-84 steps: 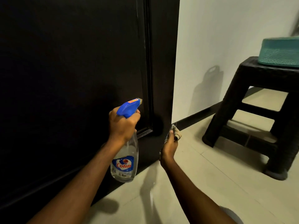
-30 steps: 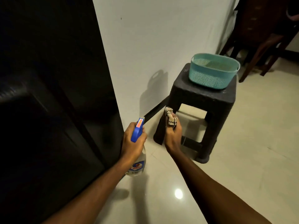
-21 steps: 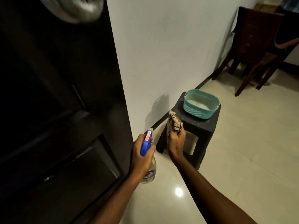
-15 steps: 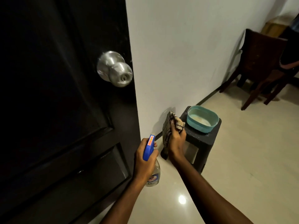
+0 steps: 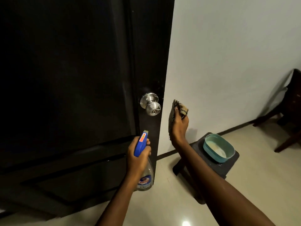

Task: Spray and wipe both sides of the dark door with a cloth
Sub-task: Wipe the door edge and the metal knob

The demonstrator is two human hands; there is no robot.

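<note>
The left hand point(image 5: 138, 159) has its fingers curled round the spray bottle point(image 5: 146, 176), nozzle toward the dark door point(image 5: 73, 79) below the knob point(image 5: 150, 104); the right hand point(image 5: 179, 128) pinches the bunched cloth point(image 5: 171, 116), raised just beside the door's edge.

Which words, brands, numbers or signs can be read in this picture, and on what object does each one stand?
Label on the spray bottle: blurred, cannot be read.
Orange sticker on its blue trigger head: too small to read.
Nothing else visible bears any text.
</note>
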